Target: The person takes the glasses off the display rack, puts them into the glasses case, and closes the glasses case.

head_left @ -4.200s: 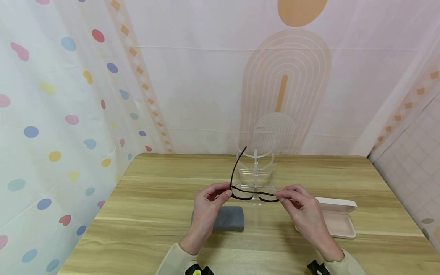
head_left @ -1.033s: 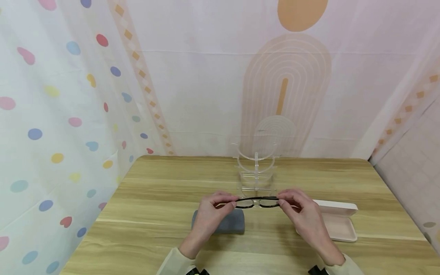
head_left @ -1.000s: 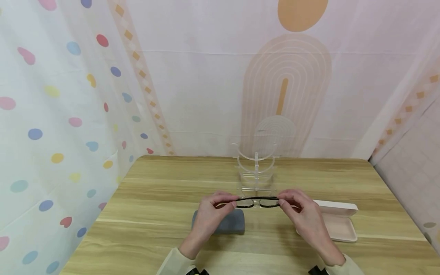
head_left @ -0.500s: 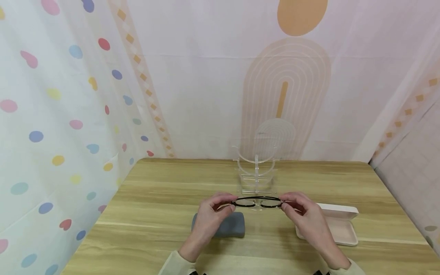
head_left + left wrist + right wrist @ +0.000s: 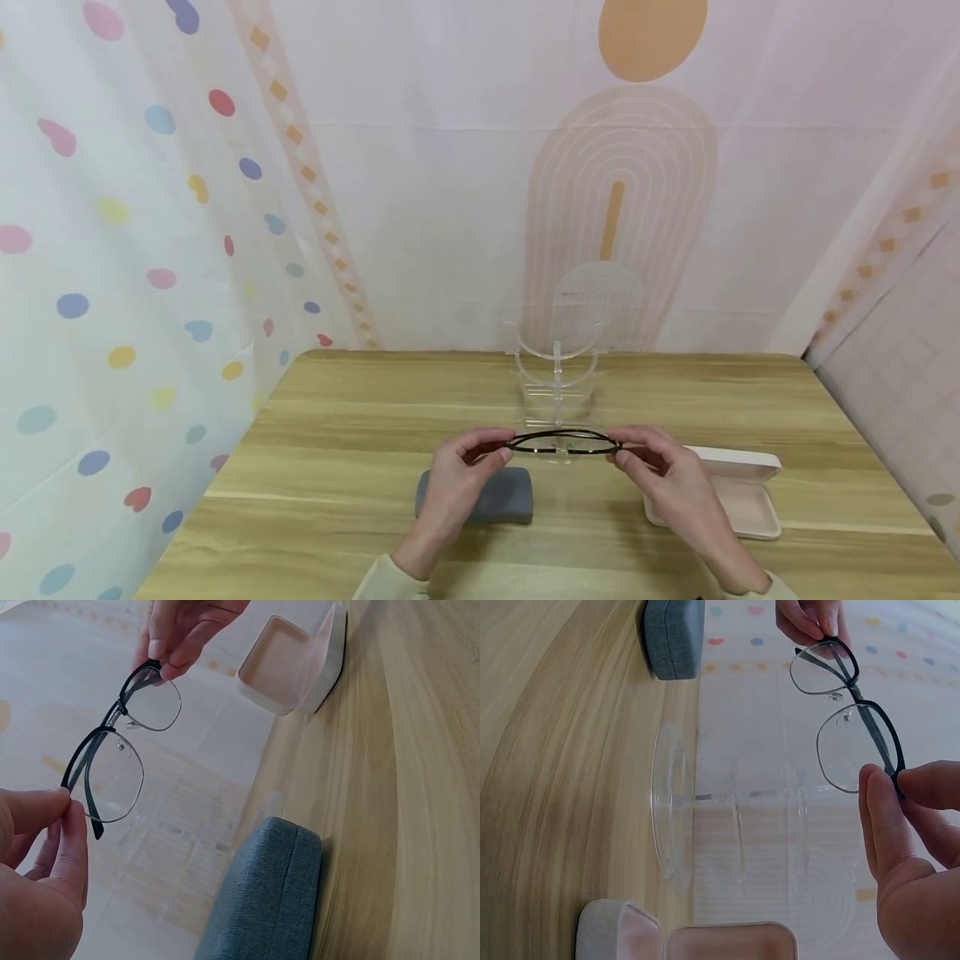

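Note:
A pair of black-browed eyeglasses (image 5: 562, 432) with thin metal lower rims is held up above the table, both temples folded in behind the lenses. My left hand (image 5: 456, 479) pinches one end of the frame between thumb and fingers. At the opposite end, the right hand (image 5: 675, 482) pinches the other hinge corner. Both wrist views show the eyeglasses (image 5: 112, 712) spanning the space between the two hands. Below and behind the left hand lies a shut grey fabric glasses case (image 5: 504, 497). Beside the right hand, partly covered by it, is an open pale pink glasses case (image 5: 746, 504).
Behind the eyeglasses stands a clear acrylic glasses stand (image 5: 557, 387) with several tiers, hard to see against the background. The wooden table (image 5: 337, 467) reaches back to a patterned curtain (image 5: 435, 208); a dotted curtain (image 5: 150, 350) hangs on the left.
About four seconds ago one temple stuck up from the eyeglasses; now both are folded. In the last second the hands have moved slightly apart along the frame, still gripping it.

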`<action>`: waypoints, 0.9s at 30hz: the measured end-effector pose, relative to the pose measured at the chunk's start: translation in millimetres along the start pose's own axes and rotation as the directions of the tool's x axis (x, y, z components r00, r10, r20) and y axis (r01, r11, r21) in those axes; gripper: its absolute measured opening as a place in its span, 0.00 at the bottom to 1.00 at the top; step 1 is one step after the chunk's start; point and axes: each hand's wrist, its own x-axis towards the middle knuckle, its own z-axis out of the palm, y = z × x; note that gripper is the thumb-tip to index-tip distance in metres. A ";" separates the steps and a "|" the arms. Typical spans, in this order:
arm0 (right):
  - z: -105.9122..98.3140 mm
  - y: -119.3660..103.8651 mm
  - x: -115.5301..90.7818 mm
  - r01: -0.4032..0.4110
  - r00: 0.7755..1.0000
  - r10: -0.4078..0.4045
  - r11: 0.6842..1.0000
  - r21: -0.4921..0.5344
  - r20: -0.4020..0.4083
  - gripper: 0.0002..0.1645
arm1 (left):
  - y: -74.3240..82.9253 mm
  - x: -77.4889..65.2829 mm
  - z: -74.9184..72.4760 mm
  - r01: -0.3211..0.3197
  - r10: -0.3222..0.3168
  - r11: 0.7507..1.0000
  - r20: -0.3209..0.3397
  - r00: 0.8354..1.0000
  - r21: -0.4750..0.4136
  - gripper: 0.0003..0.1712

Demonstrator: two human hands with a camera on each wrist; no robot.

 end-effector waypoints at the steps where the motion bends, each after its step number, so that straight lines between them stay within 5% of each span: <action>1: -0.2 -0.3 -0.3 0.001 1.000 -0.001 1.000 0.005 -0.001 0.13 | -0.5 -0.1 0.5 0.003 -0.003 1.000 -0.006 1.000 0.004 0.12; 12: -9.1 3.1 -4.1 -0.042 0.999 0.042 0.999 -0.020 -0.029 0.13 | -10.0 -4.6 11.5 0.022 -0.022 1.000 -0.038 0.999 0.011 0.13; 27: -23.4 11.8 -8.4 -0.083 0.992 0.073 0.992 -0.090 -0.106 0.13 | -15.6 -4.2 34.5 0.039 -0.045 0.994 -0.052 0.998 -0.106 0.14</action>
